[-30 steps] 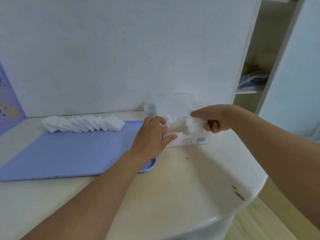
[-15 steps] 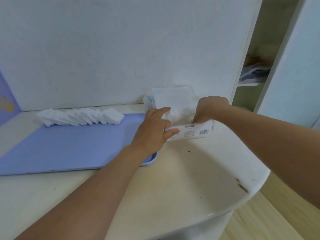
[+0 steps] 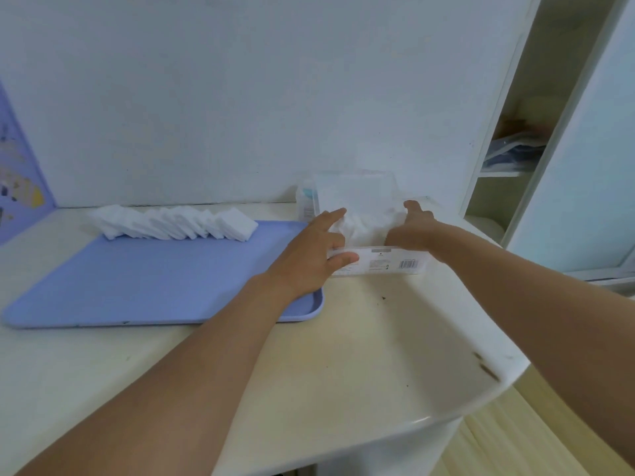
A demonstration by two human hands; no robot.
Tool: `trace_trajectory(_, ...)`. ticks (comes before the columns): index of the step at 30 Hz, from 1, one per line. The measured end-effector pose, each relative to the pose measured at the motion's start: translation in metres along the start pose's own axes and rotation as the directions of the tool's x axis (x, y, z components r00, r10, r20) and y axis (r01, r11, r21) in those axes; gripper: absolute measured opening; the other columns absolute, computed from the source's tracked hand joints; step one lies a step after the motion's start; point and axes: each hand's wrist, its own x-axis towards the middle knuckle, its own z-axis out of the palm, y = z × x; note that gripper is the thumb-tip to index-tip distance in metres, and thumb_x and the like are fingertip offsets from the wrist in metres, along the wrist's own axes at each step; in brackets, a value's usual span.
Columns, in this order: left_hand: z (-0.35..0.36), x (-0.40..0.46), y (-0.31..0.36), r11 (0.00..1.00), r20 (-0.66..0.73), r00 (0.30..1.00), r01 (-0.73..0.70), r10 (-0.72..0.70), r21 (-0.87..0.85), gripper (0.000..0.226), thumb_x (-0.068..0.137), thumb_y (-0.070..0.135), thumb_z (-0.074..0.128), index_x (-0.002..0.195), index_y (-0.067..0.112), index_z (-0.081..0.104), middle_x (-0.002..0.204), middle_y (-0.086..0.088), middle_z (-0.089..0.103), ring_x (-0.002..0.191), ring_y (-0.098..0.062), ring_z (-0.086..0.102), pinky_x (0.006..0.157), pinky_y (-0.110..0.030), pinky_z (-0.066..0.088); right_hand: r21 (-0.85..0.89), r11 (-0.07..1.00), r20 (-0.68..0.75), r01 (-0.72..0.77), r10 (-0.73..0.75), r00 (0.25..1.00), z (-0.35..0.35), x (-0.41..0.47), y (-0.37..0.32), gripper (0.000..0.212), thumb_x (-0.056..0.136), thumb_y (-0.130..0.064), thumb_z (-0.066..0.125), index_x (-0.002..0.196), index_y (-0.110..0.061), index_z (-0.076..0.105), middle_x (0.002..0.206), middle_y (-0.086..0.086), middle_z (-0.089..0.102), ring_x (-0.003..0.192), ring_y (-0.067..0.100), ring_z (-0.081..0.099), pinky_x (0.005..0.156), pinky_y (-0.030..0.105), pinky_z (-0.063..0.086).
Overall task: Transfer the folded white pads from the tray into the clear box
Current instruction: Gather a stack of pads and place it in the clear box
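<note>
A clear box [image 3: 391,264] with a barcode label stands right of the blue tray [image 3: 137,280], its lid [image 3: 354,188] raised at the back. White pads [image 3: 364,225] lie crumpled inside it. My left hand [image 3: 316,250] grips the box's front left corner, thumb on the outside wall and index finger stretched over the pads. My right hand [image 3: 412,230] reaches down into the box on the right side. Its index finger is lifted and its other fingers are hidden among the pads. A row of several folded white pads [image 3: 171,223] leans along the tray's far edge.
The cream table [image 3: 360,355] ends in a rounded edge at the right, with wooden floor below. A white wall stands close behind the box. A small bottle [image 3: 305,201] stands behind the box's left side. Open shelves [image 3: 508,159] are at the far right.
My right hand carried a folded pad from above the box down into it. My left hand stayed on the box's front corner and stretched its index finger forward.
</note>
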Motion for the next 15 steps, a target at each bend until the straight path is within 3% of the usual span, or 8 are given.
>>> trace_trajectory(2, -0.013, 0.001, 0.007, 0.997, -0.036, 0.999, 0.028, -0.030, -0.078, 0.015, 0.094, 0.037, 0.066, 0.096, 0.022, 0.066, 0.164, 0.007, 0.022, 0.148, -0.008, 0.023, 0.117, -0.031, 0.026, -0.020, 0.999, -0.027, 0.035, -0.036, 0.999, -0.008, -0.009, -0.006, 0.117, 0.063, -0.046, 0.082, 0.157, -0.024, 0.016, 0.154, 0.013, 0.029, 0.141, 0.038, 0.032, 0.112, 0.053, 0.038)
trace_trajectory(4, -0.042, 0.000, 0.007, 0.980, -0.247, 0.961, 0.079, -0.125, -0.185, 0.015, 0.096, 0.026, 0.065, 0.109, 0.020, 0.067, 0.152, 0.005, 0.038, 0.131, -0.005, 0.043, 0.104, -0.022, 0.034, -0.097, 0.976, -0.167, 0.198, -0.212, 0.963, -0.017, -0.023, -0.026, 0.107, 0.068, -0.054, 0.081, 0.154, -0.022, 0.027, 0.156, 0.013, 0.030, 0.145, 0.036, 0.028, 0.115, 0.053, 0.034)
trace_trajectory(7, -0.097, -0.014, -0.010, 0.933, -0.489, 0.798, 0.256, -0.352, -0.254, 0.024, 0.092, 0.007, 0.056, 0.104, 0.024, 0.067, 0.118, 0.005, 0.063, 0.101, -0.015, 0.063, 0.086, -0.027, 0.049, 0.093, 0.837, -0.285, 0.539, -0.497, 0.820, -0.010, -0.059, -0.081, 0.058, 0.080, -0.040, 0.077, 0.132, -0.020, 0.058, 0.134, 0.006, 0.057, 0.124, 0.023, 0.055, 0.100, 0.037, 0.047)
trace_trajectory(9, -0.124, -0.028, -0.027, 0.888, -0.506, 0.733, 0.422, -0.454, -0.184, 0.030, 0.089, 0.003, 0.051, 0.105, 0.022, 0.068, 0.111, 0.000, 0.069, 0.103, -0.019, 0.062, 0.088, -0.028, 0.049, 0.206, 0.781, -0.152, 0.590, -0.570, 0.808, 0.015, -0.072, -0.113, 0.032, 0.083, -0.030, 0.076, 0.111, -0.016, 0.070, 0.107, 0.006, 0.073, 0.100, 0.024, 0.070, 0.086, 0.037, 0.058)
trace_trajectory(10, -0.135, -0.039, -0.036, 0.867, -0.509, 0.714, 0.476, -0.481, -0.151, 0.032, 0.088, 0.001, 0.050, 0.107, 0.019, 0.067, 0.112, -0.002, 0.069, 0.105, -0.020, 0.061, 0.087, -0.027, 0.047, 0.202, 0.792, -0.053, 0.577, -0.579, 0.814, 0.034, -0.072, -0.127, 0.031, 0.082, -0.029, 0.077, 0.109, -0.014, 0.070, 0.104, 0.008, 0.074, 0.097, 0.026, 0.071, 0.086, 0.039, 0.059)
trace_trajectory(12, -0.152, -0.065, -0.052, 0.838, -0.517, 0.686, 0.531, -0.512, -0.124, 0.041, 0.083, -0.005, 0.047, 0.114, 0.015, 0.065, 0.118, -0.004, 0.066, 0.104, -0.021, 0.058, 0.084, -0.028, 0.045, 0.080, 0.819, 0.059, 0.568, -0.572, 0.818, 0.075, -0.066, -0.149, 0.052, 0.080, -0.030, 0.080, 0.126, -0.014, 0.063, 0.121, 0.009, 0.068, 0.109, 0.026, 0.065, 0.091, 0.035, 0.054)
trace_trajectory(15, -0.174, -0.110, -0.088, 0.806, -0.597, 0.623, 0.587, -0.506, -0.071, 0.049, 0.081, -0.005, 0.053, 0.127, 0.011, 0.059, 0.132, -0.011, 0.055, 0.119, -0.029, 0.054, 0.092, -0.032, 0.043, 0.038, 0.820, 0.068, 0.571, -0.572, 0.818, 0.128, -0.053, -0.180, 0.091, 0.075, -0.035, 0.085, 0.150, -0.015, 0.038, 0.144, 0.011, 0.050, 0.131, 0.029, 0.050, 0.102, 0.035, 0.046)
